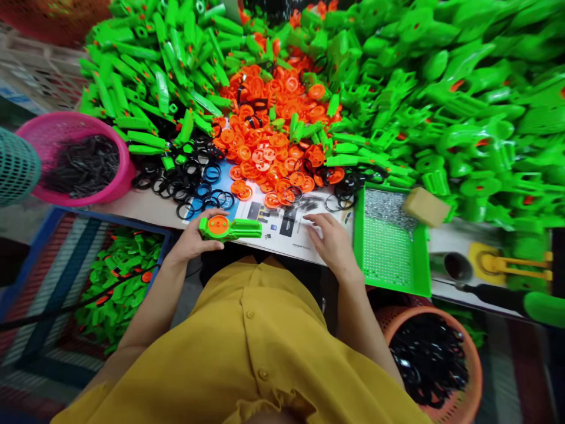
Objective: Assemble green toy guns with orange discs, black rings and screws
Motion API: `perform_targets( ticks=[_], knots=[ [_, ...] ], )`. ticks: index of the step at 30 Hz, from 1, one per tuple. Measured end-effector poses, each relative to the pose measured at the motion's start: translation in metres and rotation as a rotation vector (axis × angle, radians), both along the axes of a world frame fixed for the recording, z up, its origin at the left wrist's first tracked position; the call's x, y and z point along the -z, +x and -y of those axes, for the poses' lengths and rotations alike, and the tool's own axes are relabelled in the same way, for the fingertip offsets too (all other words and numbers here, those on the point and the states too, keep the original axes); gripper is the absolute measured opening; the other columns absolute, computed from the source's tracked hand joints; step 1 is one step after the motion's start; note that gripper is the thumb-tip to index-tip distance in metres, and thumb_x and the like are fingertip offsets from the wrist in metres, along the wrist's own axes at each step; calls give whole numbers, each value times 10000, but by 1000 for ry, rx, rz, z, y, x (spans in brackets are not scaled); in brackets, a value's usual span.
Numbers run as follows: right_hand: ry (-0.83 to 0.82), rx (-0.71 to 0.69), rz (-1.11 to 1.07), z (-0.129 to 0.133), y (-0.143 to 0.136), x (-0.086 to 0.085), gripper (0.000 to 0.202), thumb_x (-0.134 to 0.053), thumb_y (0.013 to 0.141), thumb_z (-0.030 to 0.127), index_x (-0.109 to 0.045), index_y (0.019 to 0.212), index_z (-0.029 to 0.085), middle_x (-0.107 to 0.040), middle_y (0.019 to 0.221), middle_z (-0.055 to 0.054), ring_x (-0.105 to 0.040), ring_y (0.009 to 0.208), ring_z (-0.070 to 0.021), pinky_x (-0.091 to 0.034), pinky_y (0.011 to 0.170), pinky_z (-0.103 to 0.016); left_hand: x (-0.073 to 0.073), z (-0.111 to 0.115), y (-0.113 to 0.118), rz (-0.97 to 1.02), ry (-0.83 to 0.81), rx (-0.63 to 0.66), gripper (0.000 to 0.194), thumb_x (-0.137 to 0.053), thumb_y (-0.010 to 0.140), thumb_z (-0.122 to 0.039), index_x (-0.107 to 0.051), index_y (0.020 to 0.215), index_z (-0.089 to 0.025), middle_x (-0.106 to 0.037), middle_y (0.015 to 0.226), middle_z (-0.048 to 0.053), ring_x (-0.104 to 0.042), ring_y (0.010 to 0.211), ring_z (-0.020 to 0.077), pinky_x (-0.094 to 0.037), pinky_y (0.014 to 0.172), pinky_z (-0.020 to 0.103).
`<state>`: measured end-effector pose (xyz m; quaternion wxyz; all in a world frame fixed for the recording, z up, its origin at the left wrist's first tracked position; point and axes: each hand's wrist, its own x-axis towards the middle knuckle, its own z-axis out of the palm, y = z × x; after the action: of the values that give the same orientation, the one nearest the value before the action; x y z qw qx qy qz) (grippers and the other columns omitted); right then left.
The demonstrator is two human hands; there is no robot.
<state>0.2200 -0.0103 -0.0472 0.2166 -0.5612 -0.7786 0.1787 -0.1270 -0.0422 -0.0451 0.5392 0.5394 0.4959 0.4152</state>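
My left hand [196, 238] grips a green plastic part [245, 228] with a round orange disc [218, 225] set in its wider end. It is held level over the table's front edge. My right hand [330, 242] rests over the printed sheet [304, 244], fingers apart and slightly bent, holding nothing that shows. Small dark pieces [311, 203] lie on the sheet just beyond its fingertips. Behind the hands are a heap of orange discs [280, 141] and black rings [216, 197].
Green parts pile up at the back left [163, 88] and right [463, 118]. A green tray [388, 259] with small metal pieces and a tan block [426, 206] stand right. A pink basket [128, 176] is left; an orange basket [474, 377] and a blue-edged crate [165, 235] sit lower.
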Motion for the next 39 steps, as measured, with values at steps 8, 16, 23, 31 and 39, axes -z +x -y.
perform_targets(
  ticks=[8,16,23,31,39],
  knots=[
    [-2,169,26,-11,-13,9,276,-490,964,301,-691,1106,176,-682,971,-105,-651,857,-237,-494,772,-370,-4,-6,41,23,-108,234,657,-917,548,-488,-682,1063,-155,-675,1025,74,-625,912,197,-500,848,292],
    [19,212,115,-25,-21,18,191,-549,939,306,-696,956,185,-662,945,-110,-614,891,-255,-461,764,-361,0,-21,79,58,-106,360,592,-913,571,-433,-682,1046,-166,-674,1081,81,-625,990,213,-491,905,304],
    [123,181,212,-20,-18,20,201,-562,948,326,-702,974,185,-668,925,-108,-605,888,-263,-455,763,-364,-17,-22,74,-17,3,344,554,-886,641,-391,-667,1100,-172,-669,1075,64,-616,959,190,-482,862,263],
    [166,195,158,-20,-15,23,213,-577,939,371,-695,941,194,-654,889,-90,-585,857,-246,-441,753,-357,-11,-21,67,-153,60,292,580,-867,663,-416,-659,1150,-179,-663,1169,79,-623,983,199,-489,862,265],
    [70,182,-16,-23,-11,15,216,-601,913,381,-668,816,200,-655,848,-80,-599,821,-232,-473,747,-370,-12,-20,63,-179,87,278,568,-860,675,-420,-653,1149,-183,-678,1134,67,-635,966,196,-487,857,257]
  ],
)
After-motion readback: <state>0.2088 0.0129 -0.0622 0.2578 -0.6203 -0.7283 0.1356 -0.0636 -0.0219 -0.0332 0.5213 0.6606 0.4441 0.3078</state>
